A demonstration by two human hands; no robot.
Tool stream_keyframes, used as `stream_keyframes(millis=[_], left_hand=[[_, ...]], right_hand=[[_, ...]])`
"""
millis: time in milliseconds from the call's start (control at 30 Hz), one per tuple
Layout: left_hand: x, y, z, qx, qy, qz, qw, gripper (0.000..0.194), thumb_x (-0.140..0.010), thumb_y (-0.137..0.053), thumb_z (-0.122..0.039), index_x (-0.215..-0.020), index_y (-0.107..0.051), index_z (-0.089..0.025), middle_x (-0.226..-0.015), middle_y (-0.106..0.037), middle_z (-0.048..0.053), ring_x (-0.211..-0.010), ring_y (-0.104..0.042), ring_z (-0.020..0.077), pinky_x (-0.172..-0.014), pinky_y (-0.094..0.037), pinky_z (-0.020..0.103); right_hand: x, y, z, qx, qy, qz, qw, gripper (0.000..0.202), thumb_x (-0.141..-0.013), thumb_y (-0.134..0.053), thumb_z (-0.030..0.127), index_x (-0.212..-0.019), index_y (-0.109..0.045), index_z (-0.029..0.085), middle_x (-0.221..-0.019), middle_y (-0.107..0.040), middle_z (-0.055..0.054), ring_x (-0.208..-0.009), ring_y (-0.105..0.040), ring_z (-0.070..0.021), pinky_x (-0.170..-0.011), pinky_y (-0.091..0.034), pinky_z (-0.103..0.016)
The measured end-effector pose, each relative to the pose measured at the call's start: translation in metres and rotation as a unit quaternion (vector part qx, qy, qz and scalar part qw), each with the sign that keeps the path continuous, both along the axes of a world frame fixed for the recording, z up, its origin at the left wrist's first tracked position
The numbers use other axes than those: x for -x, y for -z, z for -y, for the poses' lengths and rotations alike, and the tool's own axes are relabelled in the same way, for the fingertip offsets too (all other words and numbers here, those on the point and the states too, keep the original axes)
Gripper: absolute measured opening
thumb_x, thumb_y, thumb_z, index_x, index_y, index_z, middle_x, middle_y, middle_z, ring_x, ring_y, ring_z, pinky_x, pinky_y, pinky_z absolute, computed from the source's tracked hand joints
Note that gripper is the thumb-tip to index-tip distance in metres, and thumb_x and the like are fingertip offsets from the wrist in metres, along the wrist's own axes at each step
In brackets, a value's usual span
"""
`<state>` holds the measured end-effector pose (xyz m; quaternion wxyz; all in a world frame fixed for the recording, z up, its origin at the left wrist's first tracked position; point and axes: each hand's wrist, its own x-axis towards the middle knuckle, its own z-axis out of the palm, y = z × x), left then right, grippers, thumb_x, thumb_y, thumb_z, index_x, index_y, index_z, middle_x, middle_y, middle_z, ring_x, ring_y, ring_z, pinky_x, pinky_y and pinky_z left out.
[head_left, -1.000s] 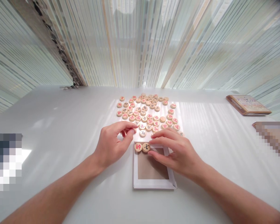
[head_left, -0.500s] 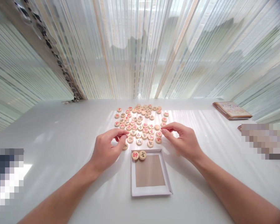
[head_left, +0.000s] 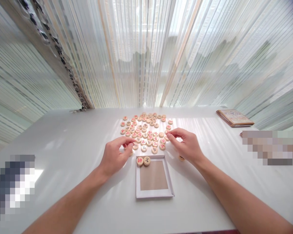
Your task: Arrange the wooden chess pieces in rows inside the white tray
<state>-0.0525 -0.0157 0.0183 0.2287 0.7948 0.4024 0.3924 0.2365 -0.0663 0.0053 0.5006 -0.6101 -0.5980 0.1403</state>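
Observation:
Many round wooden pieces with red or black characters lie spread on the white table. My left hand is at their near left edge, thumb and fingertips pressed together; what they hold, if anything, is hidden. Over the right edge, my right hand has its thumb and forefinger closed by a piece, and I cannot make out whether it is gripped. A shallow white box lies between my forearms. In its far left corner sit a red-marked piece and a black-marked piece, side by side.
A flat decorated box lies at the back right, with a blurred object nearer. Another blurred object is at the left. One piece lies under my right hand. A striped curtain hangs behind the table.
The view has shifted slightly, moving the whole scene in the picture. My hands keep nearly the same poses beside the pieces, and the two pieces in the box remain there.

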Motion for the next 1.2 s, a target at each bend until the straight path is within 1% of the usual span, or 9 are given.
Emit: stream_keyframes(millis=[167, 333, 500, 667, 767, 867, 933, 1033, 1200], left_hand=[[-0.003, -0.002, -0.003, -0.004, -0.018, 0.008, 1.0, 0.021, -0.096, -0.063, -0.029, -0.097, -0.081, -0.02, -0.093, -0.084, 0.005, -0.081, -0.075, 0.0207, -0.076, -0.061, 0.031], [-0.007, -0.004, -0.011, -0.003, -0.037, 0.014, 0.999, 0.021, -0.096, -0.064, -0.029, -0.098, -0.082, -0.02, -0.094, -0.084, 0.005, -0.082, -0.076, 0.0213, -0.075, -0.061, 0.031], [-0.015, -0.016, -0.015, 0.0, -0.035, -0.002, 0.999, 0.022, -0.096, -0.064, -0.032, -0.1, -0.082, -0.02, -0.094, -0.085, 0.005, -0.078, -0.075, 0.02, -0.067, -0.06, 0.028], [-0.03, -0.026, -0.024, -0.007, -0.02, -0.032, 0.999, 0.023, -0.095, -0.064, -0.029, -0.105, -0.083, -0.022, -0.096, -0.086, 0.004, -0.079, -0.078, 0.0203, -0.07, -0.061, 0.029], [-0.036, -0.022, -0.031, -0.023, -0.024, -0.04, 0.999, 0.024, -0.096, -0.061, -0.027, -0.107, -0.082, -0.021, -0.1, -0.086, 0.005, -0.084, -0.08, 0.0221, -0.076, -0.062, 0.031], [-0.038, -0.01, -0.034, -0.048, -0.041, -0.04, 0.997, 0.026, -0.097, -0.057, -0.023, -0.108, -0.081, -0.021, -0.106, -0.085, 0.007, -0.095, -0.08, 0.0248, -0.081, -0.062, 0.034], [-0.037, -0.002, -0.032, -0.064, -0.044, -0.04, 0.996, 0.026, -0.097, -0.056, -0.022, -0.107, -0.08, -0.02, -0.108, -0.085, 0.008, -0.099, -0.08, 0.0265, -0.082, -0.062, 0.035], [-0.03, 0.005, -0.027, -0.088, -0.031, -0.04, 0.995, 0.025, -0.097, -0.056, -0.022, -0.105, -0.08, -0.019, -0.105, -0.085, 0.008, -0.097, -0.079, 0.0264, -0.083, -0.062, 0.036], [-0.021, 0.005, -0.023, -0.122, -0.023, -0.03, 0.992, 0.025, -0.099, -0.054, -0.019, -0.105, -0.078, -0.019, -0.101, -0.084, 0.008, -0.093, -0.079, 0.0245, -0.084, -0.061, 0.036]], right_hand=[[-0.003, -0.005, -0.002, 0.0, 0.01, -0.012, 1.0, 0.023, -0.093, -0.07, 0.042, -0.087, -0.079, 0.021, -0.089, -0.082, -0.007, -0.082, -0.077, -0.0242, -0.074, -0.061, -0.036], [-0.017, -0.008, -0.008, -0.003, 0.049, -0.027, 0.998, 0.028, -0.093, -0.068, 0.045, -0.09, -0.081, 0.02, -0.095, -0.084, -0.008, -0.086, -0.078, -0.0252, -0.078, -0.062, -0.037], [-0.034, -0.006, -0.017, 0.018, 0.09, -0.02, 0.996, 0.027, -0.093, -0.067, 0.043, -0.092, -0.082, 0.02, -0.094, -0.084, -0.008, -0.084, -0.077, -0.0251, -0.079, -0.061, -0.037], [-0.045, 0.0, -0.025, 0.075, 0.11, 0.02, 0.991, 0.023, -0.099, -0.065, 0.034, -0.096, -0.081, 0.018, -0.098, -0.083, -0.008, -0.086, -0.076, -0.0242, -0.084, -0.061, -0.039], [-0.05, 0.0, -0.036, 0.12, 0.098, 0.067, 0.986, 0.023, -0.105, -0.067, 0.036, -0.117, -0.075, 0.017, -0.119, -0.077, -0.01, -0.1, -0.074, -0.0242, -0.091, -0.062, -0.043], [-0.053, -0.003, -0.055, 0.141, 0.076, 0.125, 0.979, 0.036, -0.105, -0.069, 0.038, -0.137, -0.066, 0.019, -0.138, -0.067, -0.012, -0.115, -0.071, -0.0265, -0.096, -0.062, -0.048], [-0.054, -0.006, -0.071, 0.139, 0.061, 0.165, 0.975, 0.037, -0.105, -0.069, 0.037, -0.137, -0.066, 0.02, -0.139, -0.067, -0.012, -0.116, -0.07, -0.0269, -0.097, -0.062, -0.048], [-0.051, -0.008, -0.094, 0.131, 0.034, 0.217, 0.967, 0.036, -0.105, -0.069, 0.037, -0.137, -0.066, 0.02, -0.139, -0.067, -0.012, -0.116, -0.07, -0.0268, -0.097, -0.062, -0.048], [-0.046, -0.004, -0.117, 0.145, -0.013, 0.281, 0.949, 0.035, -0.106, -0.068, 0.037, -0.136, -0.066, 0.02, -0.139, -0.067, -0.012, -0.116, -0.07, -0.0264, -0.097, -0.062, -0.048]])
